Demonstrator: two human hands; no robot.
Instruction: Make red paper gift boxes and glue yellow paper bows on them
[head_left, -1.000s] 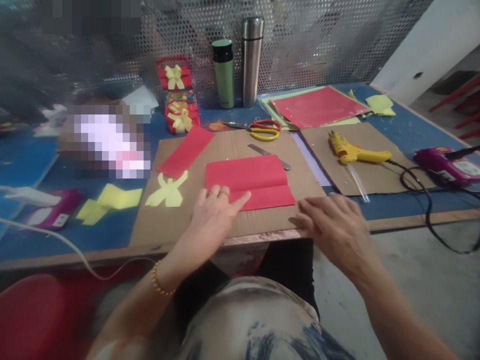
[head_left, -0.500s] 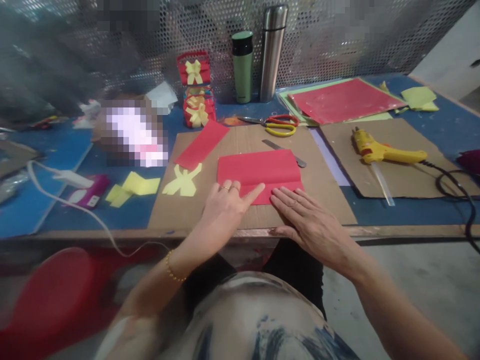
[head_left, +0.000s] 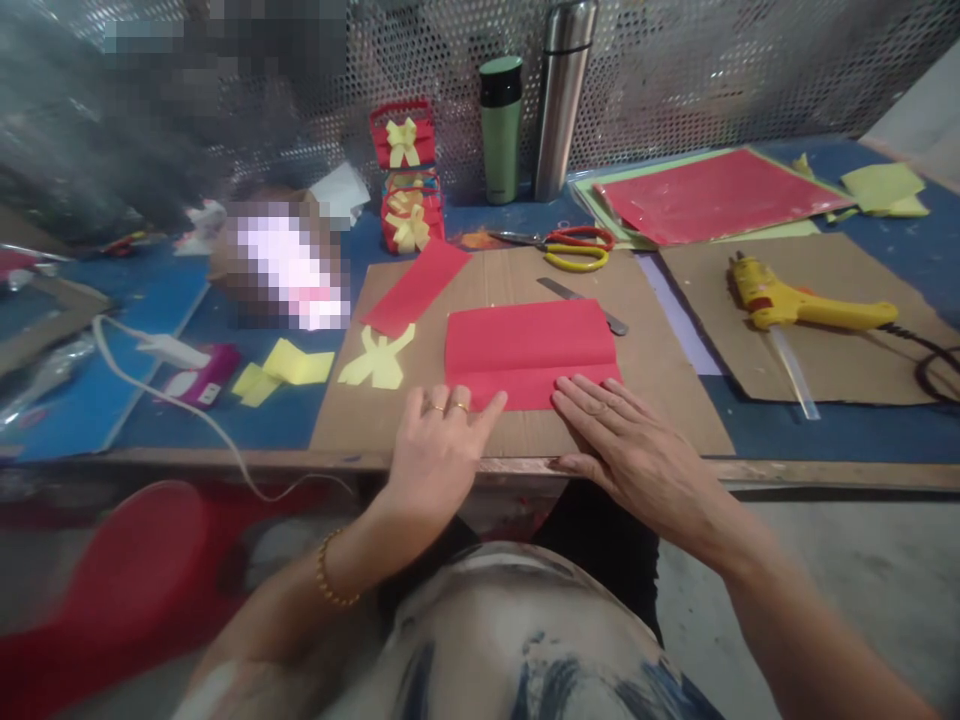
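A red sheet of paper (head_left: pixel 529 335) with a crease across its lower part lies flat on a piece of cardboard (head_left: pixel 345 420). My left hand (head_left: pixel 439 455) rests at the sheet's near left corner, fingers bent downward and thumb spread apart. Flat on the near right part of the sheet lie the outstretched fingers of my right hand (head_left: pixel 630 430). A red paper strip (head_left: pixel 420 285) and a yellow paper bow cutout (head_left: pixel 379 358) lie to the left. Behind the sheet is a thin metal blade (head_left: pixel 577 300), partly covered by it.
Scissors (head_left: pixel 574 250) lie behind the cardboard. A yellow glue gun (head_left: pixel 810 300) with a cord rests on another cardboard piece at right. A green tumbler (head_left: pixel 500 130), a steel flask (head_left: pixel 562 100) and red boxes with yellow bows (head_left: pixel 409 220) stand behind. Yellow paper pieces (head_left: pixel 289 365) lie left.
My left hand has drawn back toward the left and nearer to me, its thumb moving off the crease. My right hand stays on the sheet. The view has shifted slightly.
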